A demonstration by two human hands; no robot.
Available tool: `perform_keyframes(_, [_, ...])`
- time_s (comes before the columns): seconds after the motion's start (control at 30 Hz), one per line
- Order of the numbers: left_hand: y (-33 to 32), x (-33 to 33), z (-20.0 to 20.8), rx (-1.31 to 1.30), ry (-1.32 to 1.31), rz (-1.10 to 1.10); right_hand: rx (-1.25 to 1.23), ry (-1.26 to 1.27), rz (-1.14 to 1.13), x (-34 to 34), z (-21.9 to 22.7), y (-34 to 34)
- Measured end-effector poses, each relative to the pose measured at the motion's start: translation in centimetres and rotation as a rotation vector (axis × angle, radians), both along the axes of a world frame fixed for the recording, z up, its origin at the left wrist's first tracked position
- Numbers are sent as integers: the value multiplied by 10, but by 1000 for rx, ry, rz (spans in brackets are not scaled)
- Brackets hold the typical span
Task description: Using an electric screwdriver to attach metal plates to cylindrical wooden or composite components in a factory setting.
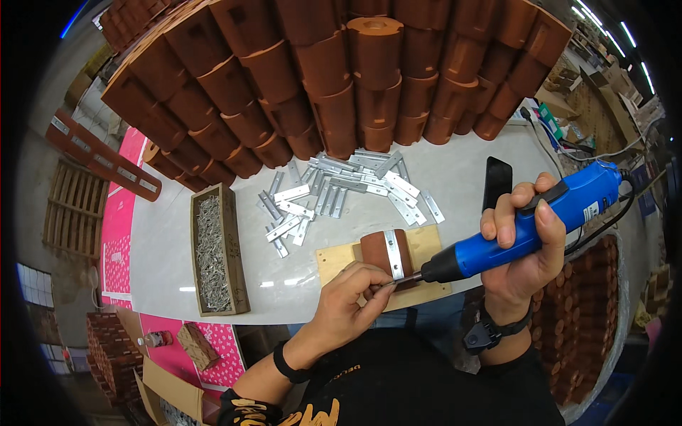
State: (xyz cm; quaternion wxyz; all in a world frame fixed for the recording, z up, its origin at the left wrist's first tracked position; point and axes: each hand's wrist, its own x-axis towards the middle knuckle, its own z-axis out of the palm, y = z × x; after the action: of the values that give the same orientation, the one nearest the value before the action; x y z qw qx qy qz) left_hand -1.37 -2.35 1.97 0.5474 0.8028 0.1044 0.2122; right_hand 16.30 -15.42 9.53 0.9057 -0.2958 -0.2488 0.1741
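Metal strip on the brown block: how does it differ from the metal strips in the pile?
The strip on the block lies alone; many piled strips overlap, at various angles. The strip on the block is close beside the left hand; the piled strips lie on the table, farther away. Both kinds are silver and narrow, with holes.

Left forearm point(266, 380) angled up and right from lower edge, hand point(344, 297) low, thumb and index in a fingertip pinch, other fingers curled. Right forearm point(508, 353) near upright, wrist point(506, 312) below hand, right hand point(529, 245) farther forward, fingers wrapped in a full grip, thumb bent toward fingertips.
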Motion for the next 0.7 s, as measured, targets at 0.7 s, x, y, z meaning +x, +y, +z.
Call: perform_keyframes(0.7, [-9,2,-10,-64,-33,8,-85,9,-23,-2,3,8])
